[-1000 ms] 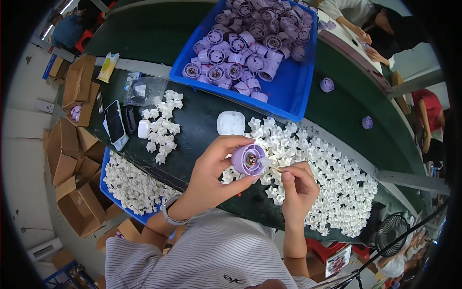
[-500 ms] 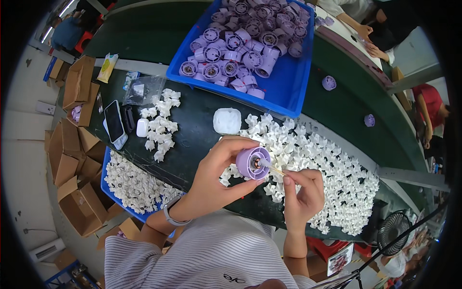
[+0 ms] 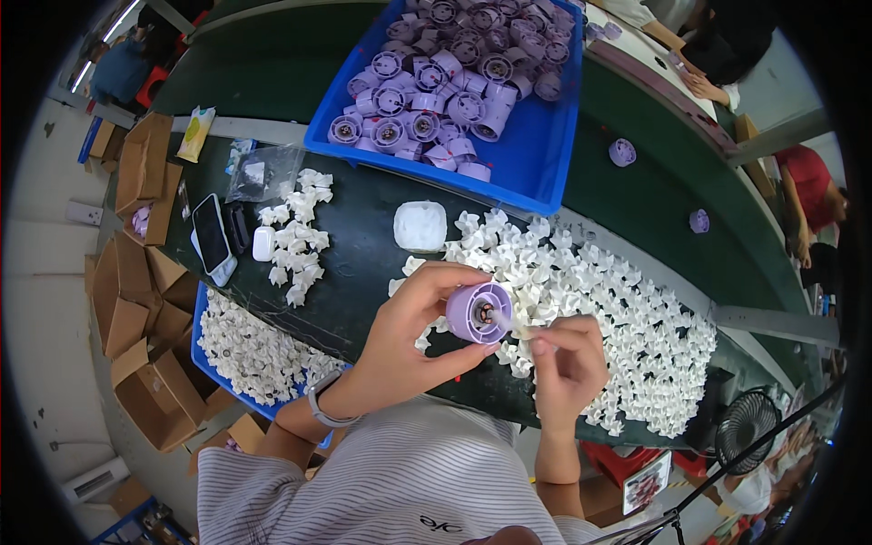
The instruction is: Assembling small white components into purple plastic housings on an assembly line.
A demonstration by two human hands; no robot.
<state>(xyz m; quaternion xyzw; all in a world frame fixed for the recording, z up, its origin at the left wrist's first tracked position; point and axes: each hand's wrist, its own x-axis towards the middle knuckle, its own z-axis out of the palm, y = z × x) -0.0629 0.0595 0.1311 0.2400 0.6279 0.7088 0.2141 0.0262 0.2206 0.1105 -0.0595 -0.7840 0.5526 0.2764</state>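
Note:
My left hand (image 3: 405, 336) is wrapped round a round purple plastic housing (image 3: 461, 314), its open end facing right. Inside it sits a small motor-like part with copper-coloured windings (image 3: 485, 312). My right hand (image 3: 570, 361) pinches a thin stick (image 3: 520, 328) between thumb and fingers. The stick's whitish tip is at the housing's opening, near the copper part; motion blurs it, and contact cannot be made out. Loose white pronged plastic pieces (image 3: 627, 336) spread under and right of my hands. A white block-like tub (image 3: 420, 226) stands just beyond them.
A blue bin (image 3: 536, 186) of purple housings stands at the far side. Left lie a phone (image 3: 213, 236), a white case (image 3: 263, 243) and a plastic bag (image 3: 263, 173). Another blue tray (image 3: 199, 350) holds small white parts. Cardboard boxes (image 3: 136, 300) and a fan (image 3: 747, 427) flank the table.
The stick has shifted and now looks blurred at the housing's opening. Both hands keep their grips almost in place, and the view has shifted slightly.

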